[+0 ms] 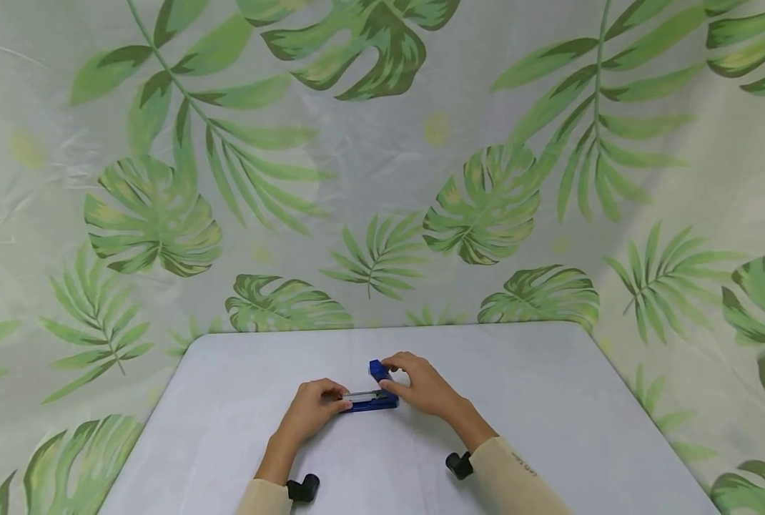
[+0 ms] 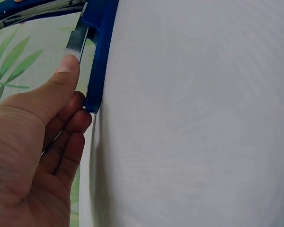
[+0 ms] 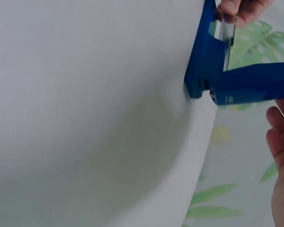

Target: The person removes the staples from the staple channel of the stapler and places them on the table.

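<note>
A blue stapler (image 1: 372, 405) lies on the white table with its top arm (image 3: 255, 82) swung up, nearly at a right angle to the base (image 2: 100, 56). The metal staple channel (image 2: 76, 42) shows between them. My left hand (image 1: 310, 410) holds the front end, thumb on the metal channel and fingertips by the tip of the base. With my right hand (image 1: 422, 385) I grip the raised top arm between thumb and fingers. In the right wrist view, part of that hand (image 3: 283, 156) is cut off by the frame's edge.
The table (image 1: 228, 429) has a white cover and rounded far corners. Behind it hangs a pale curtain (image 1: 382, 179) printed with green leaves. A black wrist camera (image 1: 304, 488) sits on my left wrist, another black camera (image 1: 459, 465) on my right.
</note>
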{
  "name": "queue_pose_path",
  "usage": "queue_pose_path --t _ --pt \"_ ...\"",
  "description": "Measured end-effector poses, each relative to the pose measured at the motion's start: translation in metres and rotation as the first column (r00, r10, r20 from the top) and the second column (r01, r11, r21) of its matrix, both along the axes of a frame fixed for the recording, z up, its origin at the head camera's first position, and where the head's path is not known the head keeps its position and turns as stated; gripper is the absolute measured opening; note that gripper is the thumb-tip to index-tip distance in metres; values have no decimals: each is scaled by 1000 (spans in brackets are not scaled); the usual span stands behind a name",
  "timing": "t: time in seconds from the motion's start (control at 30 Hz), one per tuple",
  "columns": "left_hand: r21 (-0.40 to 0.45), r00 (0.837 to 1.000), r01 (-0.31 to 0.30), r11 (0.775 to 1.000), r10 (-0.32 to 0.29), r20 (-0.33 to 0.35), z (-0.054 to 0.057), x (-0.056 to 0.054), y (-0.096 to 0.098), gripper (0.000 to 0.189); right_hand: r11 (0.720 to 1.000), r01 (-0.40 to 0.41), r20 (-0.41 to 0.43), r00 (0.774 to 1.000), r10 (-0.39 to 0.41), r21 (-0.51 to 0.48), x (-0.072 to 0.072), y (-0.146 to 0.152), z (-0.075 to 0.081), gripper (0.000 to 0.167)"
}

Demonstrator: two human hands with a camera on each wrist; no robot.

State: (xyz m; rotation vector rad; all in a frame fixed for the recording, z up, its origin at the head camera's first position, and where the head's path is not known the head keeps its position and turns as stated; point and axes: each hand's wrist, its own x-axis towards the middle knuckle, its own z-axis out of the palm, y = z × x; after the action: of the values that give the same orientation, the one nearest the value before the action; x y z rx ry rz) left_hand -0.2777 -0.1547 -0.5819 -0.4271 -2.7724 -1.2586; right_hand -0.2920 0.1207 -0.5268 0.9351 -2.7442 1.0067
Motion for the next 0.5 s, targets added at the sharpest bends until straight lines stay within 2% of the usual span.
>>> queue_pose_path --t 0.5 --pt "-15 1000 -13 1000 13 6 1 3 1 19 996 30 54 998 -26 -79 2 25 1 41"
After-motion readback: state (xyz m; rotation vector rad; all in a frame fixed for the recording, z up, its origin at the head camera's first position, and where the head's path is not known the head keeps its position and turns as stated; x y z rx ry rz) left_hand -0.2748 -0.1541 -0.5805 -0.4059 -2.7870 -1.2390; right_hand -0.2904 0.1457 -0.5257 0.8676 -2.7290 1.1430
